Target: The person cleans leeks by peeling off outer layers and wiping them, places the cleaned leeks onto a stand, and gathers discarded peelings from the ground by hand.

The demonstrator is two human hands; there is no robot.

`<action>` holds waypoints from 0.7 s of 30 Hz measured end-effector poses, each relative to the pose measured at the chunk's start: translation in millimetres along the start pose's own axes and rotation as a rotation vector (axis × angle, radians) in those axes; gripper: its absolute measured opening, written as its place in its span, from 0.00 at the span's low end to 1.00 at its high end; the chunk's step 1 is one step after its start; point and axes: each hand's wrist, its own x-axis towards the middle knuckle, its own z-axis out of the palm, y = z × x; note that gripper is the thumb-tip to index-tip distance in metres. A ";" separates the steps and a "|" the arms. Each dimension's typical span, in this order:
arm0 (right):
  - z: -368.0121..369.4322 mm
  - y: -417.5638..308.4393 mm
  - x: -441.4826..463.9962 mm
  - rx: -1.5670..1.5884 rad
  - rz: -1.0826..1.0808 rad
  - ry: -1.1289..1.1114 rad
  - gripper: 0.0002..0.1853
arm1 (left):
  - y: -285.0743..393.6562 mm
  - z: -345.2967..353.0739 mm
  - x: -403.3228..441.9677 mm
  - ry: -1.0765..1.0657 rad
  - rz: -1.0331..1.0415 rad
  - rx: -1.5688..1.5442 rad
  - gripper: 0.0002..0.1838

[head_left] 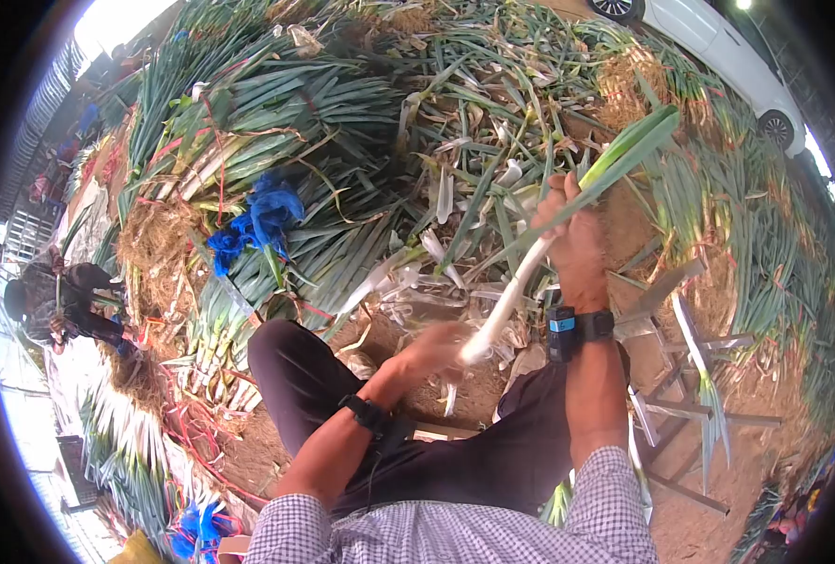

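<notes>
Heaped across the upper left of the frame: bundled leeks [323, 103]. Right of centre: a single leek [508, 303], slanting from green leaves [633, 148] at upper right to white root end [476, 350] at lower left. Wrapped round its middle: the right hand [575, 237]. Nearest the root end, low centre: the left hand [436, 352], too blurred to judge how far spread or whether touching.

We can read no text, number or brand; on the blue label [561, 325] of the black wrist device [557, 349], any marks are too small for us.
</notes>
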 end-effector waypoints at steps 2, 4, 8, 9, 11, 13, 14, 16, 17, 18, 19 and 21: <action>-0.5 5.0 3.0 -0.070 -0.035 0.197 0.15 | -3.7 -11.6 0.7 0.269 0.165 0.642 0.15; -1.8 7.1 3.4 -0.166 -0.084 0.415 0.13 | -20.5 -32.8 6.9 0.485 0.198 0.640 0.17; 7.6 6.4 4.3 -0.294 -0.092 0.676 0.07 | -2.7 -41.3 -0.8 0.681 0.450 0.657 0.17; 8.1 7.0 4.6 -0.297 -0.069 0.696 0.06 | 12.4 -36.1 -8.1 0.667 0.517 0.708 0.17; 4.8 14.2 7.8 -0.261 -0.081 0.649 0.05 | 33.1 -15.3 -13.2 0.558 0.583 0.756 0.16; 6.8 19.9 9.5 -0.214 -0.077 0.602 0.05 | 45.7 4.6 -6.5 0.526 0.595 0.812 0.16; 9.3 23.5 8.4 -0.186 -0.064 0.582 0.05 | 56.1 15.4 -4.1 0.567 0.571 0.897 0.12; 13.2 26.6 6.0 -0.195 -0.053 0.512 0.06 | 50.7 6.8 11.5 0.405 0.584 1.180 0.11; 18.3 25.7 4.7 -0.209 -0.044 0.493 0.06 | 51.4 5.4 15.0 0.318 0.584 1.320 0.11; 22.9 24.2 3.3 -0.221 -0.034 0.475 0.05 | 50.3 4.3 15.7 0.309 0.590 1.309 0.09; 27.0 23.2 1.4 -0.231 -0.023 0.459 0.05 | 48.3 3.3 15.8 0.299 0.594 1.298 0.07; 30.4 22.7 0.2 -0.224 -0.023 0.458 0.05 | 48.5 4.6 14.4 0.288 0.580 1.293 0.04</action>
